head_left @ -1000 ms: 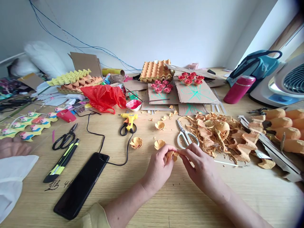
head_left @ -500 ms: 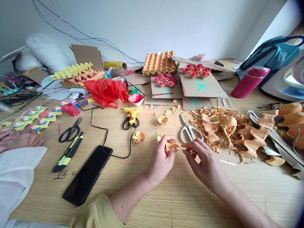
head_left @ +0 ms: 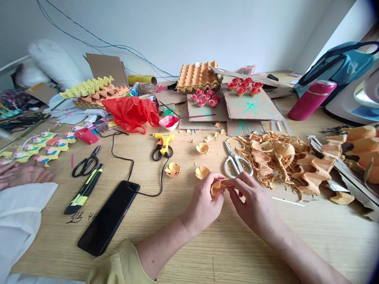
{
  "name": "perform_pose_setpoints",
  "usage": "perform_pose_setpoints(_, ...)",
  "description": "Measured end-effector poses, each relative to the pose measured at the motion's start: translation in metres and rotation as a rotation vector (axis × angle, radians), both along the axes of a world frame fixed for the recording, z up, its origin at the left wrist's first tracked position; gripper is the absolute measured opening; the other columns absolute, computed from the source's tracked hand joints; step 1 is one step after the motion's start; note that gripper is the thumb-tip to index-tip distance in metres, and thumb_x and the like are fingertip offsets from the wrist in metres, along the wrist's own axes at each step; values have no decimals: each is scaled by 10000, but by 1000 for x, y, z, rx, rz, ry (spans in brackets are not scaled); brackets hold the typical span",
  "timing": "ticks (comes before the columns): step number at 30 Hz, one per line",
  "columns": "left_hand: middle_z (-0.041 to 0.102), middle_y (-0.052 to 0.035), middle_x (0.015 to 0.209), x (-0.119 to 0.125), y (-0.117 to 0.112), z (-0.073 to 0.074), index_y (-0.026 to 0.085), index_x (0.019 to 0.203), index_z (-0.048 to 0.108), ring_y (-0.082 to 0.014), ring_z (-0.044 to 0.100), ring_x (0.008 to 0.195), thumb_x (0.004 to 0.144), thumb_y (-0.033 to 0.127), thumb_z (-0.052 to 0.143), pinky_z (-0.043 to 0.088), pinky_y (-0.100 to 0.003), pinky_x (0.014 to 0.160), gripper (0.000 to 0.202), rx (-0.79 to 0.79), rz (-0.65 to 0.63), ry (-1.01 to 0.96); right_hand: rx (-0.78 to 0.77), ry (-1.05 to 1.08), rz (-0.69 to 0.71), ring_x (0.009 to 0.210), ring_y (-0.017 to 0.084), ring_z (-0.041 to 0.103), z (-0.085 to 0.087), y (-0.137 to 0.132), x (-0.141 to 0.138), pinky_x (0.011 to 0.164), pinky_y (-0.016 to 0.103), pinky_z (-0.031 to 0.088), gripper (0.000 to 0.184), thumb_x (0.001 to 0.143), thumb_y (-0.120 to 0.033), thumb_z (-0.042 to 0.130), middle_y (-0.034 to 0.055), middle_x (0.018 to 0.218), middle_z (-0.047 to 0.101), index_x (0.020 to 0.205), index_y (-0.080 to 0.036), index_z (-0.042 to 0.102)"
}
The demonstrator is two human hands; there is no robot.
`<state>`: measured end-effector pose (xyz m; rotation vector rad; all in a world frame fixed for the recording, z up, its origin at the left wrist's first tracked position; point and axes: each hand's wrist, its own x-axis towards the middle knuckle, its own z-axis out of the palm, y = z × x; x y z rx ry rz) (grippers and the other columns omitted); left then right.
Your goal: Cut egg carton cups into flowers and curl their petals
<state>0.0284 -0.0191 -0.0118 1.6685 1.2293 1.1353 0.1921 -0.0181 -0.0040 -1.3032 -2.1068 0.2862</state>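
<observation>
Pinched in my left hand (head_left: pixel 205 199) is a small orange egg-carton flower cup (head_left: pixel 216 187), tilted toward my right hand. My right hand (head_left: pixel 251 199) is closed, with its fingertips at the cup's right edge. A thin white stick (head_left: pixel 288 201) sticks out to the right past that hand; its other end is hidden by the fingers. Just beyond my left hand stands an orange petal cup (head_left: pixel 202 172), with a second petal cup (head_left: pixel 202 148) behind it. Further left sits a layered flower (head_left: pixel 173 169).
White-handled scissors (head_left: pixel 237 162) lie beside a heap of carton scraps (head_left: pixel 272 161). A yellow glue gun (head_left: pixel 162 141), a phone (head_left: pixel 108 217), a cutter (head_left: pixel 84 189) and black scissors (head_left: pixel 86 161) lie leftward. Red flowers (head_left: pixel 244 85) stand on cardboard. Another person's hands (head_left: pixel 26 175) rest at left.
The cup has tilted to the right, and my right fingertips have come up against its edge. More of the white stick shows to the right of my hand.
</observation>
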Motion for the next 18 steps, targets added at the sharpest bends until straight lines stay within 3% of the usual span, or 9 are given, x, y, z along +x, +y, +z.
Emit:
perform_pose_setpoints(6, 719, -41, 1054, -1, 0, -1, 222, 1079, 579, -171, 688, 929, 829, -22, 455, 560, -293, 789, 371, -39, -10, -2, 20, -30, 11, 648, 134, 561, 2, 0, -1, 580, 251, 417, 208, 966, -180, 517, 30, 851, 591, 1034, -219, 709)
perform_pose_setpoints(18, 727, -55, 1039, -6, 3, -1, 221, 1125, 551, -166, 702, 902, 877, 13, 492, 541, -286, 776, 329, -38, -13, 67, 51, -41, 34, 657, 133, 554, -2, 0, 1, 599, 254, 400, 236, 969, -162, 526, 23, 848, 584, 1100, -234, 707)
